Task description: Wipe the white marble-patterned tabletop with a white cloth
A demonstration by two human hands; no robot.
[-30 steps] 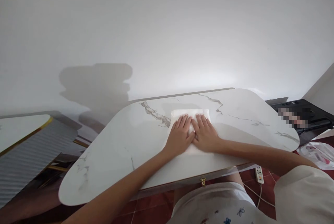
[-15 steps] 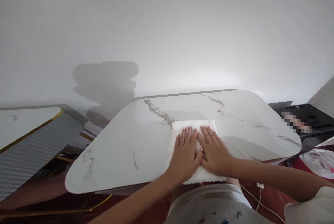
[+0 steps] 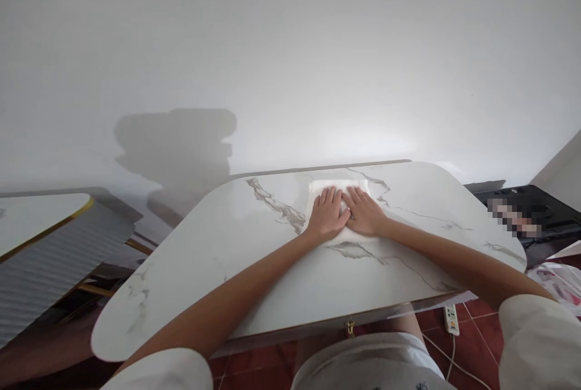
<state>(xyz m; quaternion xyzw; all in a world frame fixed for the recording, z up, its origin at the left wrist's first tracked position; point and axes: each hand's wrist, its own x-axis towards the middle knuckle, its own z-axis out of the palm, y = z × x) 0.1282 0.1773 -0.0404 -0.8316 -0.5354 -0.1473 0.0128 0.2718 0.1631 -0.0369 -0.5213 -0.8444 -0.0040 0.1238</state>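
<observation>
A white cloth lies flat on the white marble-patterned tabletop, towards its far side. My left hand rests palm down on the cloth with its fingers stretched out. Beside it, my right hand also presses flat on the cloth, fingers extended. The two hands meet near the thumbs. Both palms cover the middle of the cloth, and its edges show around them.
A plain wall rises behind the table. At left stands a gold-edged cabinet with ribbed sides. A black piece of furniture is at right. A power strip and its cable lie on the red tiled floor.
Both hands have slid the cloth away from me, from the table's near edge towards the wall. My arms are stretched further, and more of the near tabletop shows.
</observation>
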